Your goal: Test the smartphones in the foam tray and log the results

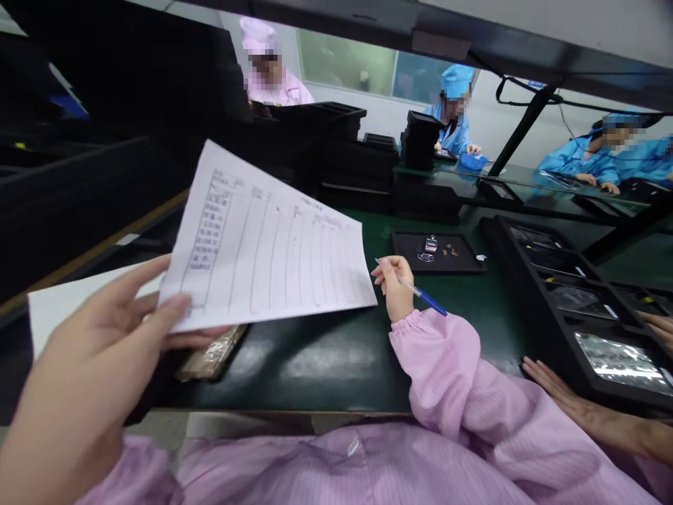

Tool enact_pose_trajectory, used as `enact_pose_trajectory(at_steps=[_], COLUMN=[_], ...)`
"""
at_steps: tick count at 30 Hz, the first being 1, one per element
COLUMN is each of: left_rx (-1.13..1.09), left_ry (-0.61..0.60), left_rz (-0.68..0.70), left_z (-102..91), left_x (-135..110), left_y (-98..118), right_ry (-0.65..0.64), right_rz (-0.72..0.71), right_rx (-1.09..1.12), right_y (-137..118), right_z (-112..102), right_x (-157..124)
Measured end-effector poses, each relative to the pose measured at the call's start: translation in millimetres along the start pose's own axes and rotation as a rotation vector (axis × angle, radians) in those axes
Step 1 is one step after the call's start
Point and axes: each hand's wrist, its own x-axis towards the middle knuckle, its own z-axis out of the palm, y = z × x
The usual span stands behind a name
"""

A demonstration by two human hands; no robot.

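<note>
My left hand grips a white printed form by its lower left corner, thumb on top and fingers beneath. The form has a ruled table on it and is held tilted above the bench. My right hand is closed around a pen with a blue barrel, its tip pointing left toward the form's right edge, apart from it. Below the left hand lies a wrapped, shiny brownish packet, partly hidden. Another white sheet shows behind the left hand.
A black tray with small metal parts lies on the green bench. At right, a co-worker's hand is beside a compartmented black tray. Black trays are stacked at the back. Several people in work caps sit beyond.
</note>
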Motion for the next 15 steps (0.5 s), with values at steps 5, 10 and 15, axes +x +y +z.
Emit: enact_pose_trajectory(at_steps=[5,10,15], left_rx=[0.044,0.271,0.376], left_ry=[-0.105,-0.045,0.031], left_rz=[0.074,0.181,0.383], left_z=[52.9,104.5,139.4], left_x=[75.3,119.9,89.8], left_y=[19.4,-11.3,-30.9], right_ry=[0.032,-0.032,0.102], right_rz=[-0.052,-0.1,-0.159], right_rx=[-0.036,-0.17,-0.413], right_y=[6.5,1.3,-34.6], right_z=[-1.5,-13.1,-56.5], right_x=[0.1,9.2,94.7])
